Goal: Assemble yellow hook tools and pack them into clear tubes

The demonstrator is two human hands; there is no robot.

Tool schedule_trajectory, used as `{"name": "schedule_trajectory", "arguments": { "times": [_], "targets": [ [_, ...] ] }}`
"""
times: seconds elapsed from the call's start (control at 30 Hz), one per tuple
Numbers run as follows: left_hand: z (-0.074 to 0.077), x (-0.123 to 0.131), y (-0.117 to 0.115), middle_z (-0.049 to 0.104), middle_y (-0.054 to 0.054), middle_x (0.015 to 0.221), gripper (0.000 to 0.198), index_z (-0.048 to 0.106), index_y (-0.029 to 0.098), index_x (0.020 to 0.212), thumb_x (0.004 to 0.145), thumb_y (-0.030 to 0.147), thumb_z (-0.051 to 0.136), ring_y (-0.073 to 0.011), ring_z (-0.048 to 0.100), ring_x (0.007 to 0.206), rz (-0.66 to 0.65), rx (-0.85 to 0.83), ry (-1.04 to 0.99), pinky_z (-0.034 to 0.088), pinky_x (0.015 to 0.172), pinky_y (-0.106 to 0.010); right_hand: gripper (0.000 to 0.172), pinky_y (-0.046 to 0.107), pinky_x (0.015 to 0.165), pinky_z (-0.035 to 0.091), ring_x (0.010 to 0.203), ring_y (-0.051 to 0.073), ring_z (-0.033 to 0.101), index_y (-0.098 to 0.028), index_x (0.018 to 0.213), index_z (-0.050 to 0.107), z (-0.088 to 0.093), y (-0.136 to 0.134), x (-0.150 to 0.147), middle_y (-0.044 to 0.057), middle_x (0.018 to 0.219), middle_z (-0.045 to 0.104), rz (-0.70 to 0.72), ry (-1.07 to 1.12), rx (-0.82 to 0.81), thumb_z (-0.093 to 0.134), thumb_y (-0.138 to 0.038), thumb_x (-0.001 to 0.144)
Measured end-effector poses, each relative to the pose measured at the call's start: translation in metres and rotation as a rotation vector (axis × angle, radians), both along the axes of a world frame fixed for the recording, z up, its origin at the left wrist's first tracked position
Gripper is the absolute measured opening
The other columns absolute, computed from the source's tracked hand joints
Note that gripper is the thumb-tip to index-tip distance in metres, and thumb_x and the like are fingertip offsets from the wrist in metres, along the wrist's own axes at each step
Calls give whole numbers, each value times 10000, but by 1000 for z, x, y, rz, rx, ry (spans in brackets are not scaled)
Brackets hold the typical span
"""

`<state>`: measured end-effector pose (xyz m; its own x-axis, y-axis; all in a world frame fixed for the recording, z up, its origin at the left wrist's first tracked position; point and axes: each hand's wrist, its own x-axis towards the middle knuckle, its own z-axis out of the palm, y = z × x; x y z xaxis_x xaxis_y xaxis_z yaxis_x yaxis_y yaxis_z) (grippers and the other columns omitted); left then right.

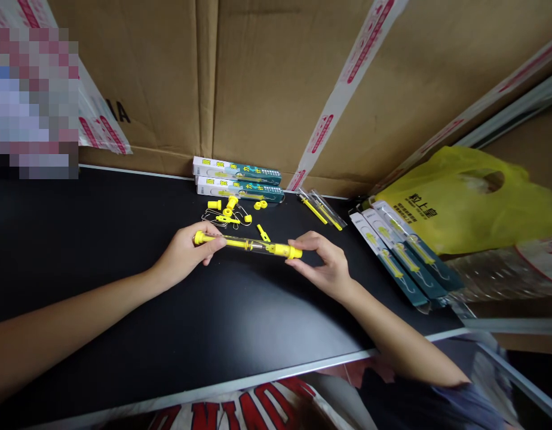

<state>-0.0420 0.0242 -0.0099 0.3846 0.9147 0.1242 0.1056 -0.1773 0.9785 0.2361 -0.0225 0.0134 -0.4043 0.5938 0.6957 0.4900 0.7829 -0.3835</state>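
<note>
A clear tubular spring scale (253, 245) with yellow ends is held level over the black table. My left hand (190, 248) is closed round its left end, the thumb lying along the tube. At the other end, the fingers of my right hand (323, 260) pinch the yellow cap (294, 252). Just beyond the tube lie loose yellow caps (232, 203) and bent metal hooks (208, 216) in a small heap. A separate yellow slotted piece (263, 233) rests close behind the tube.
Two printed boxes (240, 189) stand at the back against cardboard (258, 89). Clear tubes with yellow rods (321, 209) lie right of them. Several more boxes (404, 257) line the right side, beside a yellow plastic bag (464, 203). The table's metal edge (204, 391) runs nearest me.
</note>
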Motion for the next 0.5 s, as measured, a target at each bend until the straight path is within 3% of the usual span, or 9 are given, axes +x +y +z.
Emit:
{"name": "schedule_trajectory", "arguments": {
  "times": [0.5],
  "targets": [
    [4,2,-2,521,61,571,177,595,151,739,747,308,676,-55,459,467,46,43,1,389,477,-186,239,330,669,557,771,193,659,-184,1022,605,-5,-2,2,97,911,703,-17,31,-95,700,-205,805]
  ]
}}
